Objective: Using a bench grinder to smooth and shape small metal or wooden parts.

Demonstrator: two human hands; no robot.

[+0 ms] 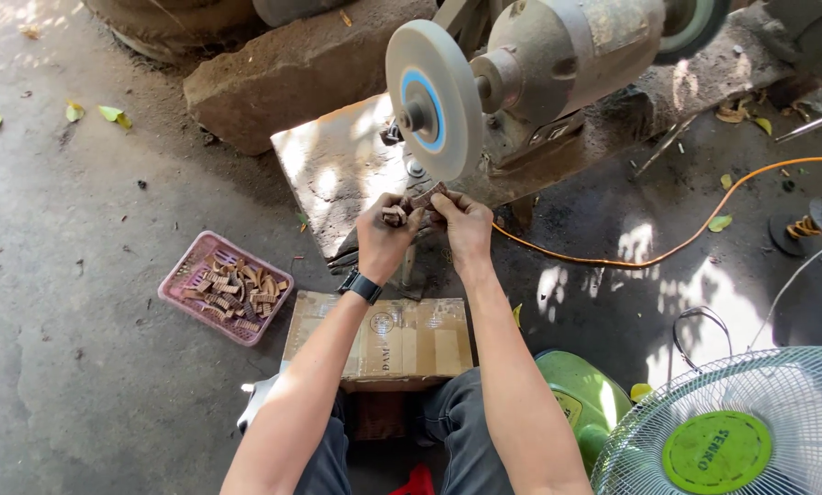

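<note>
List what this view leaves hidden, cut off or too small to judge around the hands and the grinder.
- Piece in the right hand: mostly covered by fingers; shape unclear, head view.
- Pieces in the left hand: too small to count.
- Grinder: its far wheel is cut by the top edge.
- Wheel: spinning or still cannot be told.
- Basket: comb-like pieces too small to count.
- Fan: cut by the bottom and right edges.

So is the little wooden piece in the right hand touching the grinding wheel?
Apart. The head view shows a gap between the wooden piece and the grinding wheel.
</note>
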